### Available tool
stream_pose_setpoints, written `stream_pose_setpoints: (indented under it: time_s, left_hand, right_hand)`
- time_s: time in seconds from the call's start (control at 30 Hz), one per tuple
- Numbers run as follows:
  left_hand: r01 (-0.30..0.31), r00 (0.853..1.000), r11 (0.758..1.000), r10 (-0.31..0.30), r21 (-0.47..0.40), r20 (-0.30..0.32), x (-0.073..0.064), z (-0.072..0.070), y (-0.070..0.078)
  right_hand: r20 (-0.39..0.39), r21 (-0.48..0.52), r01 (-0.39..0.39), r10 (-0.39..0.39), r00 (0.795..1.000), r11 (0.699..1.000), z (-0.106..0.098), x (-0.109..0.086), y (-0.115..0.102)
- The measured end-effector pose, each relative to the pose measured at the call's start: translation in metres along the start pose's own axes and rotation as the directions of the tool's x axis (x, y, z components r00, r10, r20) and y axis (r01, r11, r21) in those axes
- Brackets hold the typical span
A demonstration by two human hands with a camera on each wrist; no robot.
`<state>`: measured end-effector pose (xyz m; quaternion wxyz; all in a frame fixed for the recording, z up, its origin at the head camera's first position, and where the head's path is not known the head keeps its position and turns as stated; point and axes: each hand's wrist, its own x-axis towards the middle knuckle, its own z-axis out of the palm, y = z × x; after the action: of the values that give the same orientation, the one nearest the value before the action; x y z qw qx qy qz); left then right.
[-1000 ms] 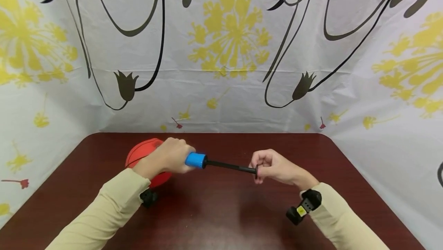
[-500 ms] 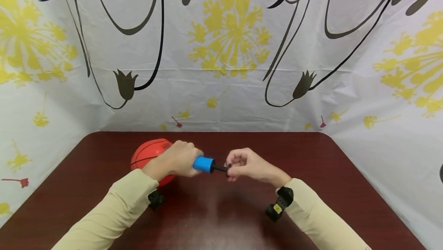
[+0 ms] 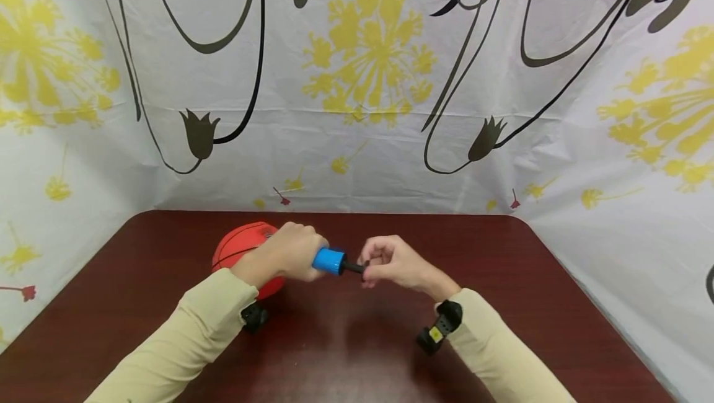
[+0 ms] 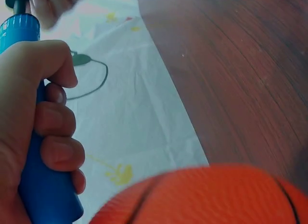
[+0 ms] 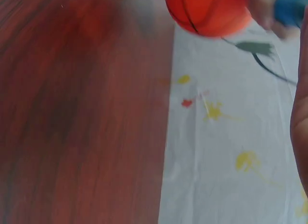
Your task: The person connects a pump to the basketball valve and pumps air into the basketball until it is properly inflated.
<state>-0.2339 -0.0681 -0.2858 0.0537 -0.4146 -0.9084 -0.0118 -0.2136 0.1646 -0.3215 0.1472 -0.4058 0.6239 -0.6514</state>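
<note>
My left hand [image 3: 292, 253] wraps its fingers around the blue barrel of a hand pump [image 3: 329, 261]. Out of the barrel's right end comes a short stretch of black rod [image 3: 352, 266]. The fingers and thumb of my right hand [image 3: 396, 263] pinch the black handle at that rod's tip. Behind my left hand is a red toy basketball [image 3: 234, 247] with black lines, partly covered by the hand and wrist. In the left wrist view, the pump's lower end comes down beside the ball [image 4: 216, 197]; its nozzle is out of sight.
Both hands are above a dark red-brown table [image 3: 357, 353]. A white sheet [image 3: 357, 167] printed with yellow and grey flowers hangs behind the table and along its sides. Each wrist wears a small black camera, such as the right wrist camera [image 3: 440, 327].
My right hand has moved left, sliding most of the black rod into the barrel, mainly in the first half second. My left hand and the ball have shifted slightly right.
</note>
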Motion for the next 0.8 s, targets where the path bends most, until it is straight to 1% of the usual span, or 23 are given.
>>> stream_pose_setpoints:
  time_s: [0.1, 0.17, 0.23, 0.3, 0.37, 0.43, 0.47, 0.57, 0.7, 0.8]
  left_hand:
    - [0.002, 0.999, 1.000, -0.002, 0.014, 0.036, 0.001, 0.001, 0.003]
    - [-0.010, 0.999, 1.000, 0.010, 0.005, 0.048, 0.000, 0.002, 0.003]
    - [-0.026, 0.999, 1.000, 0.026, -0.006, 0.043, -0.001, 0.001, 0.002]
    - [-0.023, 0.999, 1.000, 0.024, -0.008, 0.029, -0.003, 0.000, -0.002]
    - [0.002, 1.000, 1.000, -0.002, -0.002, 0.021, -0.007, -0.002, -0.007]
    - [0.023, 0.999, 1.000, -0.024, 0.014, 0.028, -0.011, -0.003, -0.012]
    - [0.028, 0.999, 0.999, -0.029, 0.021, 0.037, -0.012, -0.002, -0.013]
    - [0.029, 0.998, 0.999, -0.031, 0.036, 0.055, -0.011, -0.001, -0.013]
    - [0.024, 0.998, 0.998, -0.027, 0.050, 0.060, -0.004, 0.002, -0.006]
    - [0.027, 0.998, 0.999, -0.029, 0.034, 0.062, -0.001, 0.005, -0.003]
  right_hand:
    - [0.002, -0.018, -0.022, 0.022, 1.000, 1.000, 0.006, 0.004, 0.005]
    - [0.010, -0.011, -0.047, 0.047, 0.999, 0.999, 0.004, 0.000, 0.004]
    - [0.028, 0.015, -0.073, 0.073, 0.997, 0.997, -0.002, -0.007, 0.001]
    - [0.064, 0.069, -0.062, 0.058, 0.996, 0.996, -0.010, -0.016, -0.002]
    - [0.096, 0.131, -0.039, 0.027, 0.995, 0.991, -0.020, -0.026, -0.004]
    - [0.114, 0.164, -0.027, 0.008, 0.993, 0.986, -0.027, -0.033, -0.005]
    - [0.118, 0.163, -0.020, 0.000, 0.993, 0.987, -0.029, -0.034, -0.004]
    - [0.068, 0.091, -0.041, 0.035, 0.997, 0.995, -0.025, -0.029, 0.002]
    - [-0.014, -0.005, -0.080, 0.079, 0.997, 0.997, -0.009, -0.007, 0.012]
    - [-0.038, -0.032, -0.083, 0.082, 0.996, 0.996, 0.000, 0.004, 0.013]
